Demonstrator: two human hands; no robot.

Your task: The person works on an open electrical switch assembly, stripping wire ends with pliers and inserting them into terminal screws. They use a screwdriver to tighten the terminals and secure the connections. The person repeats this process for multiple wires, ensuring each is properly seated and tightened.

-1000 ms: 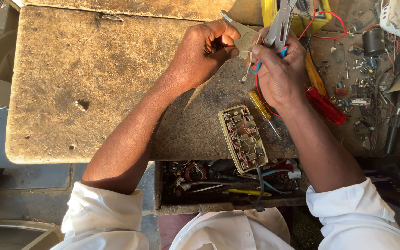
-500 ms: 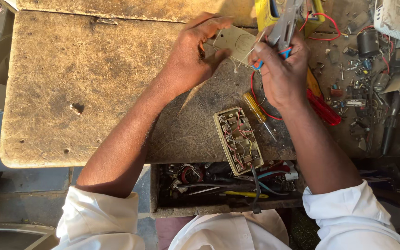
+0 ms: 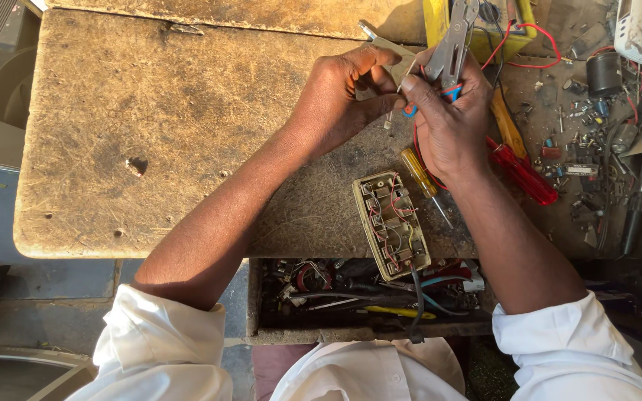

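A worn, scratched wooden workbench top (image 3: 150, 134) fills the left and centre of the frame, with a small gouge at its left-centre. Above centre, the left hand (image 3: 336, 96) is curled, its thumb and fingers pressed together around a small beige plastic part with a metal tab (image 3: 391, 53) that juts toward the top of the frame. Touching it on the right, the right hand (image 3: 447, 122) is closed in a fist around the blue-and-red grips of grey metal pliers (image 3: 455, 46), whose head points to the top edge of the frame; whether the plier tips meet the beige part cannot be told. Below the two hands, at centre, a beige rectangular switch board with red wiring (image 3: 391, 223) lies face-down at the bench's near edge, with a dark cable running down from it. Just to its right lies a yellow-handled screwdriver (image 3: 419, 174), partly under the right wrist. Below the bench edge, an open drawer of tangled wires and tools (image 3: 336, 293) shows. Right of the wrist lies a red translucent-handled screwdriver (image 3: 521, 171). At the far right, small screws and electronic parts (image 3: 588, 148) are scattered over the dark surface.
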